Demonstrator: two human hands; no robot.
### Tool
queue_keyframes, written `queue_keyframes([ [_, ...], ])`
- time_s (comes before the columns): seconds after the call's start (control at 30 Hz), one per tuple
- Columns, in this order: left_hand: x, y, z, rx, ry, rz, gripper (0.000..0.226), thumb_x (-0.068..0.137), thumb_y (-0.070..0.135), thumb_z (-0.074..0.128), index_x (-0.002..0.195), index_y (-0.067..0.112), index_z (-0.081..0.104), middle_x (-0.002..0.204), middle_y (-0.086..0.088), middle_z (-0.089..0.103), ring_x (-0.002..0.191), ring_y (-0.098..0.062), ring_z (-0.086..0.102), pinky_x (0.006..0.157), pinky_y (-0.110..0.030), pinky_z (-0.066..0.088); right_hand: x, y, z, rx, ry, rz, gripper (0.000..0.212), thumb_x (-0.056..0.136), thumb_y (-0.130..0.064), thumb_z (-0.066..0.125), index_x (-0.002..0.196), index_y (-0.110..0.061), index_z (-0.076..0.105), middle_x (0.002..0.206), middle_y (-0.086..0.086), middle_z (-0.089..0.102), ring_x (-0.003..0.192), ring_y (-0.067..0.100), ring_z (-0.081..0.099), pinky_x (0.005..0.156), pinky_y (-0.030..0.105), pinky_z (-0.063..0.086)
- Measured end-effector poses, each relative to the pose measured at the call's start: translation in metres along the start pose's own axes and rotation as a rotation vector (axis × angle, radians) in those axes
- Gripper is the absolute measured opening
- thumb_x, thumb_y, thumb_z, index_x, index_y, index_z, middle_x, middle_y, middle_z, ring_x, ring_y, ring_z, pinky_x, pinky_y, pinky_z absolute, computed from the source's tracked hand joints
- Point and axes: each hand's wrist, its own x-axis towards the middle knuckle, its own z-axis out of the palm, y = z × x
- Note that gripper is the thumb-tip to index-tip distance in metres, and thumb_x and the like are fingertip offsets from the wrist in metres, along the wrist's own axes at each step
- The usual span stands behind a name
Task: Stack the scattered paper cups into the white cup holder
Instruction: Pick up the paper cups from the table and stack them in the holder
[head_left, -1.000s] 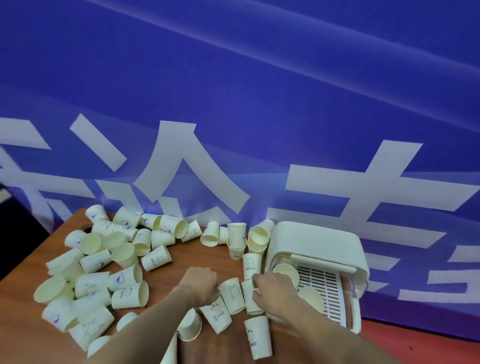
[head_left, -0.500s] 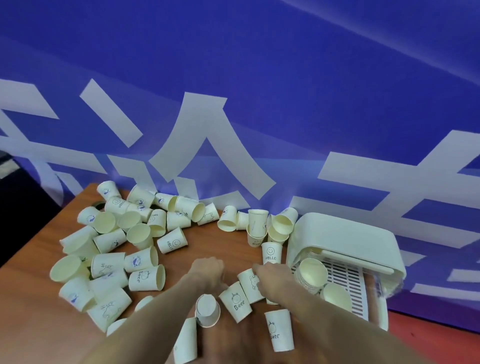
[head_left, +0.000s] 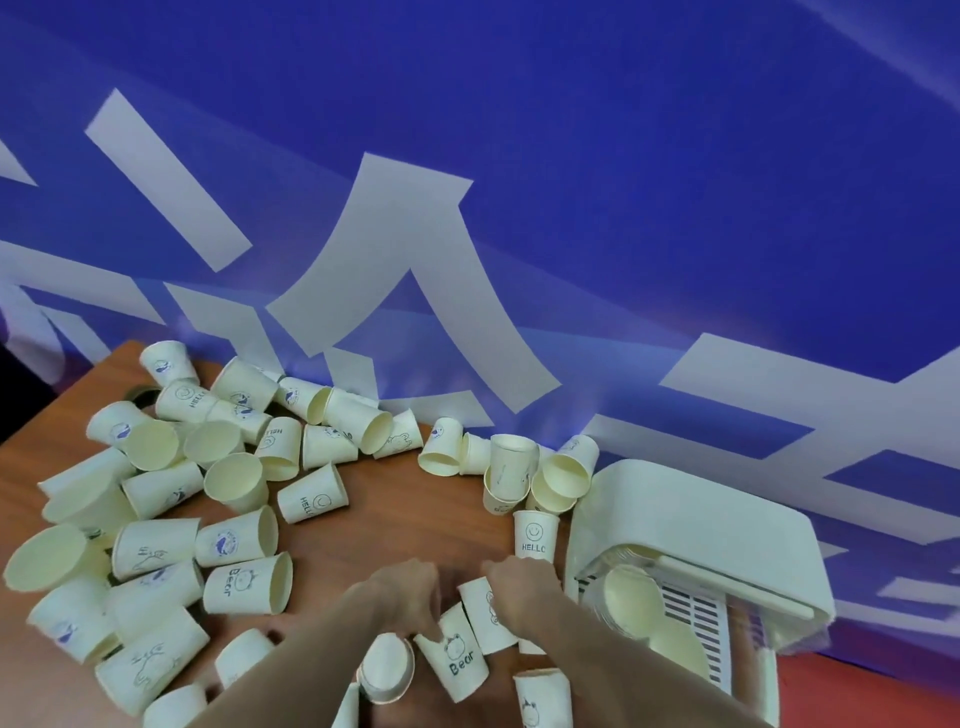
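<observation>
Left hand (head_left: 402, 590) knuckles up, fingers curled down onto the rim of an upside-down cup marked "Bear" (head_left: 457, 659); grip looks like a pinch on that rim, fingertips partly hidden. Right hand (head_left: 519, 584) just beside it, fingers curled over a second upside-down cup with a drawn face (head_left: 485, 613), which touches the "Bear" cup. Both forearms reaching in from the bottom edge.

Near the left wrist, a cup lying with its mouth toward the camera (head_left: 387, 667). Behind the right hand, an upside-down cup marked "HELLO" (head_left: 535, 535) with a smiley.

To the right, touching distance from the right hand, white cup holder (head_left: 717, 540) lying on the brown bench (head_left: 395, 499), its slotted inside facing up, nested cups (head_left: 631, 603) already resting in it.

To the left, scattered paper cups (head_left: 156, 519) in a loose heap, mostly on their sides, some with blue drawings. Behind everything, a blue banner (head_left: 571, 156) with large white strokes.
</observation>
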Motion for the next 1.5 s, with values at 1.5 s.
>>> queue_keyframes([
  [1.5,-0.063,0.239,0.022,0.268,0.131,0.183,0.019,0.075,0.03,0.069,0.069,0.013,0.061,0.059,0.002,0.058,0.052,-0.008,0.051,0.055,-0.024,0.043,-0.212,0.13,0.036,0.553,0.429,0.217,0.024,0.078,-0.035,0.062,0.066,-0.022,0.046,0.079,-0.001,0.061,0.084,0.025,0.061,0.064,0.029,0.039],
])
